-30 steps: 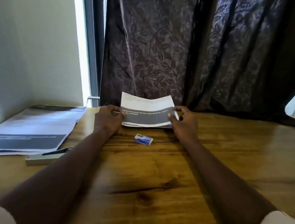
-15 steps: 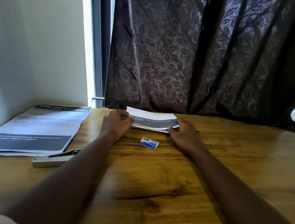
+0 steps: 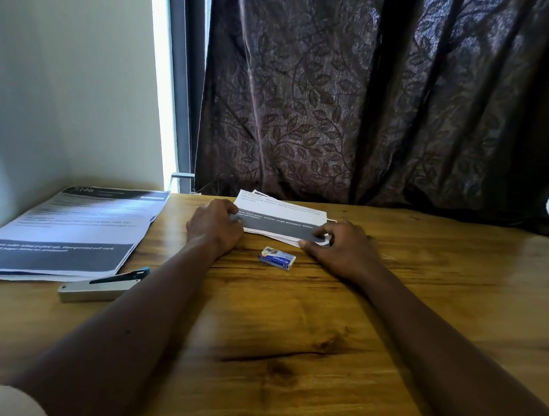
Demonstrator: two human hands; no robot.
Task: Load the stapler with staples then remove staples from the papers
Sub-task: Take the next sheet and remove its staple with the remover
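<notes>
We count two hands, two stacks of paper, one stapler and one box of staples on the brown wooden worktop [image 3: 289, 340]. The smaller stack of white printed papers with a dark grey band [image 3: 282, 221] lies flat at the far middle of the worktop, near the dark leaf-patterned curtain [image 3: 341, 98]. The left hand [image 3: 214, 227] is at its left edge, with the fingers curled onto this edge and grasping it. The right hand [image 3: 339, 249] is at the near right corner of the stack. Its thumb lies along the near edge and its curled fingers sit on top, so the corner is pinched. Both forearms are stretched forward, low over the wood. The small blue and white cardboard box of staples [image 3: 277, 258] lies between the two wrists, near the smaller stack. The silver metal stapler with a black and blue top [image 3: 99, 287] lies at the left, just beside the near edge of the larger stack of printed sheets [image 3: 67, 231], apart from both hands.
</notes>
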